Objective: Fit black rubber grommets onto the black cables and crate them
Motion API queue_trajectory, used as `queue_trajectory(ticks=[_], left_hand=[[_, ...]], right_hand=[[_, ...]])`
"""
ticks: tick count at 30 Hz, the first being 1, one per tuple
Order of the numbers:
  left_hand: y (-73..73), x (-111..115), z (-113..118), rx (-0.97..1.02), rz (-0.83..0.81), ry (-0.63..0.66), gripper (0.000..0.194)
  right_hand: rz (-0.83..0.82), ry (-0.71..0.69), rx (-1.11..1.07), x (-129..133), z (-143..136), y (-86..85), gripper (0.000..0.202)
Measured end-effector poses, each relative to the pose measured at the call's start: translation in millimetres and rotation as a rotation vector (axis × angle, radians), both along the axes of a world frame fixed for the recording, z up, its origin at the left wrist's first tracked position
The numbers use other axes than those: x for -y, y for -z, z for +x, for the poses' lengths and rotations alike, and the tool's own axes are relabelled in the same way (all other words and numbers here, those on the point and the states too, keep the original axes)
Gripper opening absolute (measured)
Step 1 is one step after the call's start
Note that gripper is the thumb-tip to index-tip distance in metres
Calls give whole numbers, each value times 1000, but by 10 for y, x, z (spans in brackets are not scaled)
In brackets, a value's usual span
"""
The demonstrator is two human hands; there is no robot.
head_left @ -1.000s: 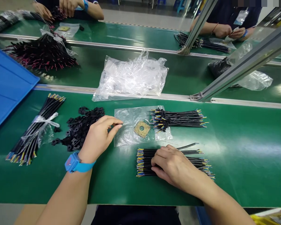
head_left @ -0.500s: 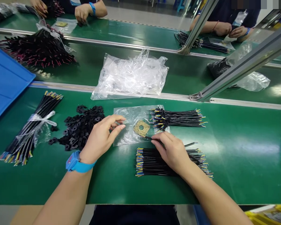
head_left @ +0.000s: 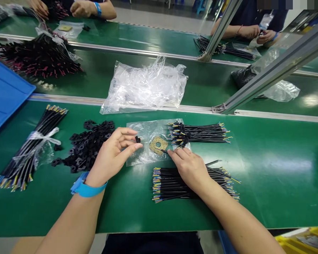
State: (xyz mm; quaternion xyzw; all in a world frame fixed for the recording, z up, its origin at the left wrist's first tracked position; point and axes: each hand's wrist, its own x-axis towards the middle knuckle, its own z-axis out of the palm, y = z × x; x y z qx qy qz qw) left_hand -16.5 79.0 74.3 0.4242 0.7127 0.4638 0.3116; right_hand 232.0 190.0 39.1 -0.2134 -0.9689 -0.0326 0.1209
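Between the thumb and fingers of my left hand (head_left: pixel 116 151) is a small black plastic clip (head_left: pixel 138 139). My right hand (head_left: pixel 189 165) pinches a black cable (head_left: pixel 164 151), its stripped end over a yellowish sponge (head_left: pixel 158 145) with a round hole. The sponge lies on a clear plastic bag (head_left: pixel 137 157). Left of my left hand is a heap of black clips (head_left: pixel 87 151). Under and beside my right hand lies a row of black cables (head_left: pixel 166 187) with coloured wire ends. Behind it sit cables with black clips on them (head_left: pixel 201 133).
A tied cable bundle (head_left: pixel 34 148) lies at the left, near a blue bin (head_left: pixel 7 91). A bulging clear bag (head_left: pixel 145 86) rests at the metal rail. A slanted metal post (head_left: pixel 270 63) stands at the right. Across the bench, other people's hands (head_left: pixel 82 8) are at work.
My left hand has turned slightly, so the black clip in its fingers now shows. My right hand has shifted a little left and up with the cable. The view has moved slightly.
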Motion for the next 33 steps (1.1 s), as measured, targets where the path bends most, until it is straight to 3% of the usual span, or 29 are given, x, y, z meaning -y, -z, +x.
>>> queue_trajectory(ticks=[4, 10, 15, 21, 29, 33], left_hand=[[-5, -27, 41, 188, 4, 49, 40], [40, -64, 175, 577, 79, 89, 38], [80, -70, 283, 754, 75, 132, 37], [81, -29, 345, 589, 76, 87, 32], [37, 10, 465, 221, 121, -57, 30], [48, 36, 496, -17, 221, -97, 28]], right_hand=[[6, -14, -130, -19, 32, -32, 31], [-204, -79, -528, 54, 91, -260, 36], [-156, -96, -637, 151, 88, -334, 44], [-21, -124, -626, 189, 92, -315, 47], [49, -178, -473, 222, 90, -325, 32], [27, -187, -456, 235, 84, -341, 32]])
